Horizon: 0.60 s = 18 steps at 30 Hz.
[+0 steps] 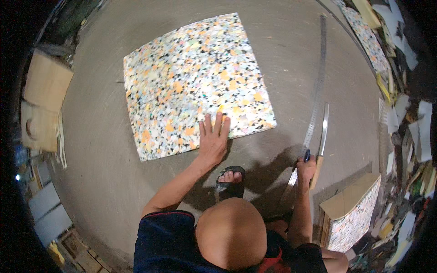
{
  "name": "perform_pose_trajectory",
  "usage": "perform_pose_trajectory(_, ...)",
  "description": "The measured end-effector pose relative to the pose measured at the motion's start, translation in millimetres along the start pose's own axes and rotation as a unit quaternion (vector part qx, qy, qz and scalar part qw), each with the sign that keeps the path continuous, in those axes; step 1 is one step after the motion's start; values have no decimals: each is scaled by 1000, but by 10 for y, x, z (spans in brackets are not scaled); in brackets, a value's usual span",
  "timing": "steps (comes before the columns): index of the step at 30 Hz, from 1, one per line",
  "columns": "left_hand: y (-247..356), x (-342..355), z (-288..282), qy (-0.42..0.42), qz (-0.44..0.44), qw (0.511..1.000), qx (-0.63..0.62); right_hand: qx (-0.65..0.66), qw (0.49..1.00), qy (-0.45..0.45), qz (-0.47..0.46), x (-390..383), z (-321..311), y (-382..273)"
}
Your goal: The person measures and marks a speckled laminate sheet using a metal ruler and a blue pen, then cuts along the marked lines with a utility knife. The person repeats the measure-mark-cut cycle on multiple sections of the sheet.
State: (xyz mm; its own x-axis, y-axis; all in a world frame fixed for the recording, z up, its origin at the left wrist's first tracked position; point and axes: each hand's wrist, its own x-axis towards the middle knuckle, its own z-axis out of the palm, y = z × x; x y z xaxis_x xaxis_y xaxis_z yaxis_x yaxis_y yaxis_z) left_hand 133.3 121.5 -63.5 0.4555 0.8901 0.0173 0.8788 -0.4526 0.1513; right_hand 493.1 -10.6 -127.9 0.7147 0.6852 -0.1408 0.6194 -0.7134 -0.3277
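A thick square sheet of speckled multicoloured foam (191,86) lies on the floor in front of me. My left hand (213,141) rests palm down on its near edge, fingers stretched out and a little apart. On the right, my right hand (306,168) is closed, with a dark blue pen (307,155) sticking up out of it. A long metal ruler (312,120) runs through the same hand; its far end reaches well beyond the foam. Close beside that hand lies a long-bladed knife (324,129) with a wooden handle, which the hand partly overlaps.
A stack of foam pieces with a tan top (350,198) stands at the lower right. Heaped foam offcuts (409,136) line the right side. Cardboard (48,82) and grey boards (44,202) sit along the left. My sandalled foot (231,176) is just below the foam's near edge.
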Motion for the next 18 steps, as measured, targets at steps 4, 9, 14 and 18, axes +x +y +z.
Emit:
perform_pose_trajectory(4,12,-164,18,65,19,995,-68,100,994,-26,34,-203,181,264)
perform_pose_trajectory(9,-19,-377,226,100,53,990,-86,160,983,-92,9,-219,619,673)
perform_pose_trajectory(14,-239,-345,345,129,81,980,-132,380,917,-85,88,-258,665,299)
perform_pose_trajectory(18,-634,-307,346,75,102,977,-174,360,932,10,38,-379,124,-890)
